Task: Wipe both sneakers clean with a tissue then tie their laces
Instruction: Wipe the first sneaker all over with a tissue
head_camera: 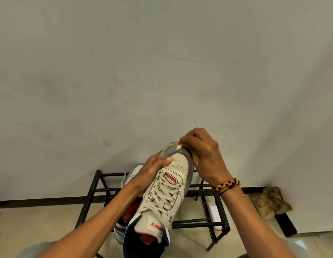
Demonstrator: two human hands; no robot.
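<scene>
A white sneaker (pixel 168 190) with grey toe trim, cream laces and a red tongue label is held up in front of me, toe pointing away. My left hand (pixel 150 172) grips its left side, thumb across the toe box. My right hand (pixel 201 151) curls over the toe tip and pinches a small wad of white tissue (pixel 179 147) against the grey toe edge. The second sneaker (pixel 131 175) sits on the rack behind my left forearm, mostly hidden.
A black metal shoe rack (pixel 216 223) stands against a plain grey wall (pixel 162 71). A white packet (pixel 215 213) lies on the floor under the rack's right end. A crumpled tan cloth (pixel 270 202) lies at the right by the wall.
</scene>
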